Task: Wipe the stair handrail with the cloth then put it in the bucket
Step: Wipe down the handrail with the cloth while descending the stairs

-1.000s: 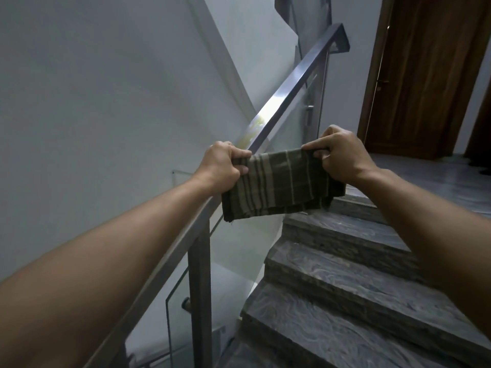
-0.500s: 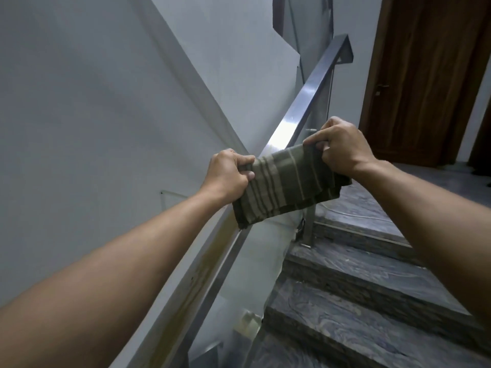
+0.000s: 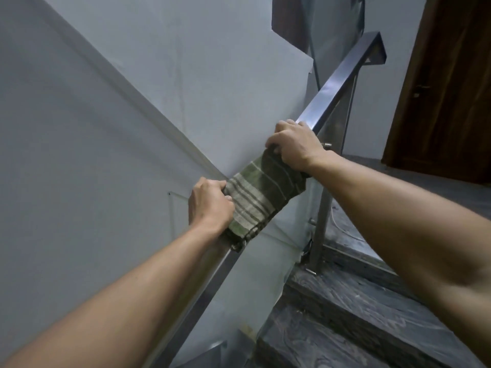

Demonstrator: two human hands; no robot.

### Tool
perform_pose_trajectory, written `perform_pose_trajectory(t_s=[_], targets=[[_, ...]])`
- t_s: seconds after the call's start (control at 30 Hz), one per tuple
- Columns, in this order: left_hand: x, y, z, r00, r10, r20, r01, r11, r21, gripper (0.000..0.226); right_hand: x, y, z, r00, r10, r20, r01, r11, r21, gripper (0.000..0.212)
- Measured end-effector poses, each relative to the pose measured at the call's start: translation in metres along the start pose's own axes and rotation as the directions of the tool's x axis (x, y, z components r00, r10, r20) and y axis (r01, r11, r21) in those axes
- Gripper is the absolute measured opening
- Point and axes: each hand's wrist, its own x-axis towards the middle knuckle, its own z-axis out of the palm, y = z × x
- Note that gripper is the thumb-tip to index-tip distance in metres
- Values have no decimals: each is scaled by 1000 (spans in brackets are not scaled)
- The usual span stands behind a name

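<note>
1. Head view: a person stands on a staircase, both bare forearms reaching forward to a metal handrail (image 3: pixel 329 102) that climbs from lower left to upper right.
2. A green cloth (image 3: pixel 261 197) with pale stripes lies draped over the handrail between the two hands, wrapped across its top and hanging a little down the near side.
3. The left hand (image 3: pixel 210 205) grips the lower end of the cloth, fingers curled tight around cloth and rail together.
4. The right hand (image 3: pixel 295 148) clamps the upper end — knuckles up, fingers folded over the far side of the rail, pressing the cloth down.
5. Under the rail a steel post (image 3: pixel 322 221) stands on dark grey stone steps (image 3: pixel 358 309), with a glass panel beside it.
6. A pale wall (image 3: pixel 106 128) fills the left side — a dark wooden door (image 3: pixel 451 88) stands at upper right, beyond the top step.
</note>
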Motion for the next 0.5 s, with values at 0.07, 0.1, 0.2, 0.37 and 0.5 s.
perform_pose_trajectory(t_s=[0.07, 0.1, 0.2, 0.37, 0.5], targets=[[-8, 6, 9, 997, 66, -25, -59, 973, 223, 35, 4, 8, 16, 999, -15, -41, 11, 995, -100, 22], [-12, 9, 15, 990, 139, -32, -127, 962, 240, 40, 4, 13, 23, 995, -22, -99, 9, 990, -137, 21], [-15, 15, 30, 959, 275, 75, -281, 955, 92, 48, 0, 18, 31, 969, -140, -205, 77, 954, -291, 14], [-11, 13, 45, 914, 213, 345, -250, 966, 65, 62, -2, 33, 30, 964, -247, -103, 200, 921, -334, 21], [-21, 23, 50, 928, 139, 345, -207, 964, 169, 69, 8, 47, 20, 976, -215, -44, 196, 945, -261, 19]])
